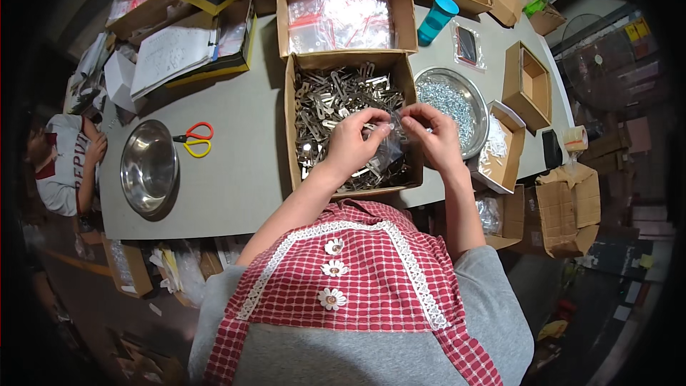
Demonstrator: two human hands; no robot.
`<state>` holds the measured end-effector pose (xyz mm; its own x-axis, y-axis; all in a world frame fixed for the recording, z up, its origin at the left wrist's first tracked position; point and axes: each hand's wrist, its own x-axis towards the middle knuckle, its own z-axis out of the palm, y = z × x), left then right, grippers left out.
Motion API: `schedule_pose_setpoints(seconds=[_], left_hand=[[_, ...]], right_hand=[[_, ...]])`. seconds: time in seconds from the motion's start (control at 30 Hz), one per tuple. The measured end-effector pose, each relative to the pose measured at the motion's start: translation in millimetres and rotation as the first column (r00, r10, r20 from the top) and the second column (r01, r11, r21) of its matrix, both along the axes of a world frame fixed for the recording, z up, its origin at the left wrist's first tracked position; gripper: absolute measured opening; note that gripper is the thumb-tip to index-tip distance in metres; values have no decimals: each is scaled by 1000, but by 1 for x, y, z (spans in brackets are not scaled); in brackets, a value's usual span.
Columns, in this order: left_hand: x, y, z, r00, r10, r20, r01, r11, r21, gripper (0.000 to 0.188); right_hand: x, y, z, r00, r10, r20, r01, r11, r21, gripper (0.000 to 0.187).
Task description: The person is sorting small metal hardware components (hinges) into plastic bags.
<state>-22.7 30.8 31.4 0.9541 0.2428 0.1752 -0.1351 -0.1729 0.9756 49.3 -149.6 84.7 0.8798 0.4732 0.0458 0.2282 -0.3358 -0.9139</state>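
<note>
A small clear plastic bag [389, 150] hangs between my hands, over a cardboard box [291, 136] full of flat slotted metal pieces [336, 93]. My left hand [351, 143] pinches one side of the bag near its top. On the other side, my right hand [437, 136] holds the bag's upper edge with thumb and fingers together. What lies inside the bag is hard to make out. Right beside my right hand stands a round metal bowl [480, 100] of small silvery screws [446, 104].
Behind the metal pieces, another box [284, 11] holds clear bags. To the left are scissors [194, 139] and a steel bowl [150, 168]. A tray [509, 164] of white pieces, a blue cup [436, 22] and a bagged phone [466, 44] lie right. Another person [68, 161] sits far left.
</note>
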Motion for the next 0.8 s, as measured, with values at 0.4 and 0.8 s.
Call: schedule_pose_setpoints(seconds=[0.4,0.8], left_hand=[[-2,2,2,980,-26,195,-52,921,387,7],[-6,2,7,941,-316,124,254,898,360,19]], right_hand=[[-15,-16,-6,881,206,-426,-244,969,-36,7],[-20,-16,-14,836,267,-478,-203,962,183,28]])
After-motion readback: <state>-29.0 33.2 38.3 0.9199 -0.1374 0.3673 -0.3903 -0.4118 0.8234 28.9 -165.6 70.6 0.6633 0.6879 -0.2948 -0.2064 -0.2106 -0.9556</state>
